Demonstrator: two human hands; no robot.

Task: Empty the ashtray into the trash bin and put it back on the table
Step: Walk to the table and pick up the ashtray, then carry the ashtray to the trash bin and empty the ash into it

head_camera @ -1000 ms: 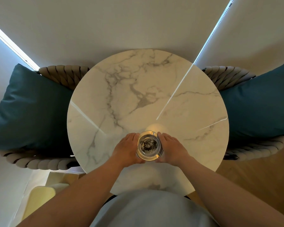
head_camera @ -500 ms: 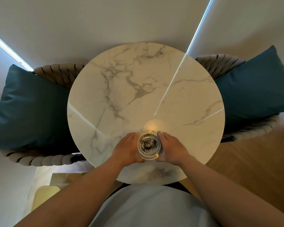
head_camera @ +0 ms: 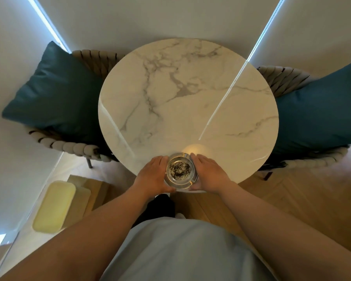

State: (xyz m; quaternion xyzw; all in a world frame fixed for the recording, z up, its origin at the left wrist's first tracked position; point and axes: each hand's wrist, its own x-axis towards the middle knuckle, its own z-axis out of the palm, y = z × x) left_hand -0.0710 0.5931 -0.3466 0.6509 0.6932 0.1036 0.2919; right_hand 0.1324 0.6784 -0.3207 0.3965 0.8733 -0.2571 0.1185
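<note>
A round glass ashtray (head_camera: 180, 170) with dark ash in its middle is held over the near edge of the round white marble table (head_camera: 188, 102). My left hand (head_camera: 152, 176) grips its left side and my right hand (head_camera: 208, 173) grips its right side. The ashtray stays level. No trash bin is clearly recognisable in view.
Two woven chairs with teal cushions flank the table, one at the left (head_camera: 55, 92) and one at the right (head_camera: 320, 110). A pale yellow oblong object (head_camera: 54, 206) sits on the floor at lower left beside wooden boards (head_camera: 93, 194). Wood floor (head_camera: 292, 199) lies to the right.
The ashtray, held in both hands, has come back from above the tabletop to its near edge. The view has pulled away, showing more floor beneath me.
</note>
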